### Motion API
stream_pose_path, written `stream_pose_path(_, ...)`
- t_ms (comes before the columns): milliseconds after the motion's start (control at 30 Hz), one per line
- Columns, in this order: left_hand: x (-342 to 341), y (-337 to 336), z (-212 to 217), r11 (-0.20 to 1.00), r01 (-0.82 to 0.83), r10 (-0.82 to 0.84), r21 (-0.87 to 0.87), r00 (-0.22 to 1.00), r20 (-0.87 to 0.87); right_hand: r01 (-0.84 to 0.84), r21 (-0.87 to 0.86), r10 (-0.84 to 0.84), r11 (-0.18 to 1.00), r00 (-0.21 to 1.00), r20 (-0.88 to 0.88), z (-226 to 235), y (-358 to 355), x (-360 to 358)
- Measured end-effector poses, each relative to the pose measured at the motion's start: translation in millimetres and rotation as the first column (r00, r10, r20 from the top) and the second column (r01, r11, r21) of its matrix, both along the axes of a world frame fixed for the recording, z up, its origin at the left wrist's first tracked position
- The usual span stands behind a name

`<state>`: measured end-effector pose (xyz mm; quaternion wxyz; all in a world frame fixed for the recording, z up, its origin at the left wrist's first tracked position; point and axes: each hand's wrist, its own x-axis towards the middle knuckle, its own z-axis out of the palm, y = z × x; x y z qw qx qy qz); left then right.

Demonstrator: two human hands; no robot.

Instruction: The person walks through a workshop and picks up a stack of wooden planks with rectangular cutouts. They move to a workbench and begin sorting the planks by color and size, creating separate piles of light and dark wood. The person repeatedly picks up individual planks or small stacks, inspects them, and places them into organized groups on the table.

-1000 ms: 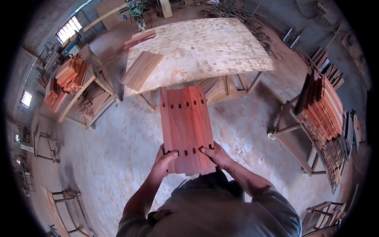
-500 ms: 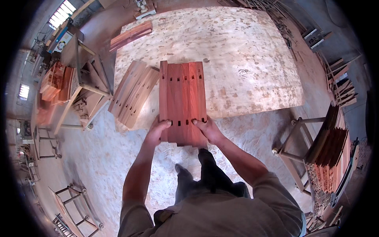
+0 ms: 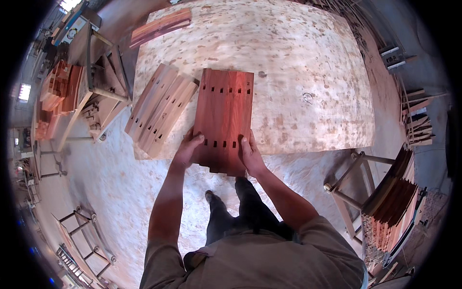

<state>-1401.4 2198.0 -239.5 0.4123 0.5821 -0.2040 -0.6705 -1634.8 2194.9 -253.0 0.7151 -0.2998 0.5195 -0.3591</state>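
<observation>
Head view shows your own legs partly hidden under your shirt, and the near end of the reddish slotted boards point(image 3: 223, 120) hangs past the table edge, so you cannot see how many lie stacked. Your left hand point(image 3: 187, 149) clamps the stack's near left edge, and your right hand point(image 3: 250, 154) clamps its near right edge, fingers curled over both. The stack rests on the near side of the pale plywood table point(image 3: 308, 62). Just left of it lies a fanned pile of paler slotted boards point(image 3: 159, 108). At the far left corner sit more reddish strips point(image 3: 161, 26). A rack of dark boards point(image 3: 392, 192), on your near right, is cut off by the rim.
</observation>
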Motion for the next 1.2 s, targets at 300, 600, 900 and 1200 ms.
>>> stream_pose_path(300,3,-47,35,0.904,0.365,-0.411,0.222,0.602,0.684,-0.78,-0.003,0.416,0.626,0.337,-0.845,30,-51,-29)
stream_pose_path(600,4,76,1,0.974,-0.06,0.174,-0.217,0.812,0.557,-0.489,-0.285,0.211,0.824,0.732,-0.648,2,-34,-40)
stream_pose_path(900,17,610,-94,0.77,-0.628,0.315,0.113,0.528,0.788,-0.593,0.241,0.597,0.769,0.528,-0.605,-9,74,-95)
stream_pose_path(1200,-402,981,-89,-0.529,-0.786,0.728,0.319,-0.228,0.647,-0.936,0.334,0.892,0.111,-0.054,-0.448,-24,320,48)
